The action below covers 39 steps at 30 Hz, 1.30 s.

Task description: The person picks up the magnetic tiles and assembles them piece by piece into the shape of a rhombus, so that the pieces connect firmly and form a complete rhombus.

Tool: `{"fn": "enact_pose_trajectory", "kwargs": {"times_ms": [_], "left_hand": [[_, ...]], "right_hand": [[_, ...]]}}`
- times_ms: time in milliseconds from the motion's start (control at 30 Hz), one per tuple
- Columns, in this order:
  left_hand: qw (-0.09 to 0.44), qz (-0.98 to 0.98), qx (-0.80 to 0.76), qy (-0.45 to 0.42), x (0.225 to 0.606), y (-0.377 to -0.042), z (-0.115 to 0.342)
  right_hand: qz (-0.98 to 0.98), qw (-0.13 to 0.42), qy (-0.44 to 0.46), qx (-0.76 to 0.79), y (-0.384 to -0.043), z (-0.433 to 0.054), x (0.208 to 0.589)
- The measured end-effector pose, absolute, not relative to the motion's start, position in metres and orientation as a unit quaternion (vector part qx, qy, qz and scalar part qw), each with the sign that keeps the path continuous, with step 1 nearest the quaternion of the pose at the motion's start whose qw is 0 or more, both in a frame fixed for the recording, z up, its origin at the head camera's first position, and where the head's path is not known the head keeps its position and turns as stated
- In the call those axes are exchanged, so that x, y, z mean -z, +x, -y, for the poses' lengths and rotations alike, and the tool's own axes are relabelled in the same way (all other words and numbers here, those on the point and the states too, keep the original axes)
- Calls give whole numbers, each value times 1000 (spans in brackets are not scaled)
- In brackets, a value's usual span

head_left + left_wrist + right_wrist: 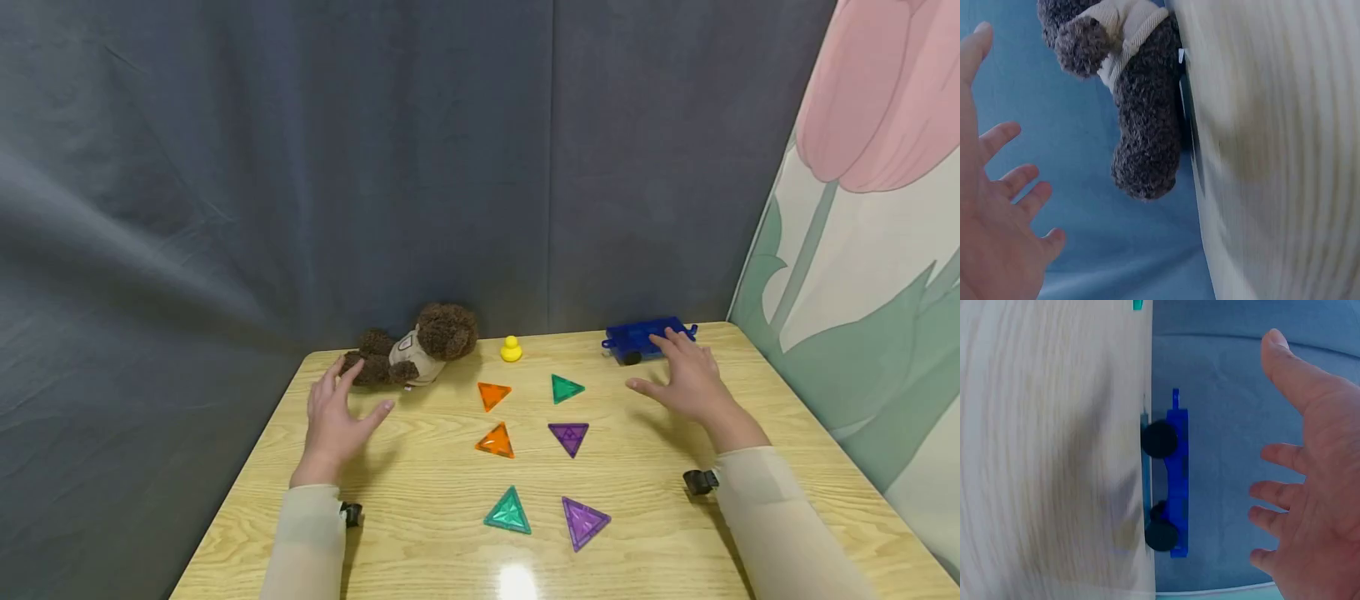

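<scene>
The empty left hand [333,427], near the brown teddy bear [422,357], and empty right hand [688,382], near the blue wheeled toy chassis [636,336], hover where unhurried, level movement should best spare the triangular tiles [510,512] between.

- No words, brands or numbers can be read in any of the three views.
- On the front of the shirt [427,371] worn by the teddy bear [420,358], a small patch with a dark outline [407,342] is seen; whatever is marked inside it is too small to be made out.
- At the lower edge of the bear's shirt, close to the desk [420,467], a small white tag [408,387] is shown; any lettering on it is too small to be read.
</scene>
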<state>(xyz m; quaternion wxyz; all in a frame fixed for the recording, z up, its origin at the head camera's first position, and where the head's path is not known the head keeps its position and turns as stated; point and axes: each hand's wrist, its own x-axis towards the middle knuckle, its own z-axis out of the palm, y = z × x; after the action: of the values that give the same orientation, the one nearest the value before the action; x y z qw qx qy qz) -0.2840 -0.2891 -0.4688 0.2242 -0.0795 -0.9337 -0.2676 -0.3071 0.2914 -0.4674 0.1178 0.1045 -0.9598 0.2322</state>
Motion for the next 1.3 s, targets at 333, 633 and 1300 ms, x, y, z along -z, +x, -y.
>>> {"fn": "enact_pose_trajectory", "kwargs": {"times_ms": [333,633,1300], "left_hand": [[239,926,263,-131,476,-276,271],[228,920,271,-169,476,-273,256],[83,931,268,-234,485,-269,206]], "right_hand": [[953,63,112,-276,-308,-269,470],[949,57,122,-285,-314,-252,472],[945,50,164,-277,-331,-219,470]]}}
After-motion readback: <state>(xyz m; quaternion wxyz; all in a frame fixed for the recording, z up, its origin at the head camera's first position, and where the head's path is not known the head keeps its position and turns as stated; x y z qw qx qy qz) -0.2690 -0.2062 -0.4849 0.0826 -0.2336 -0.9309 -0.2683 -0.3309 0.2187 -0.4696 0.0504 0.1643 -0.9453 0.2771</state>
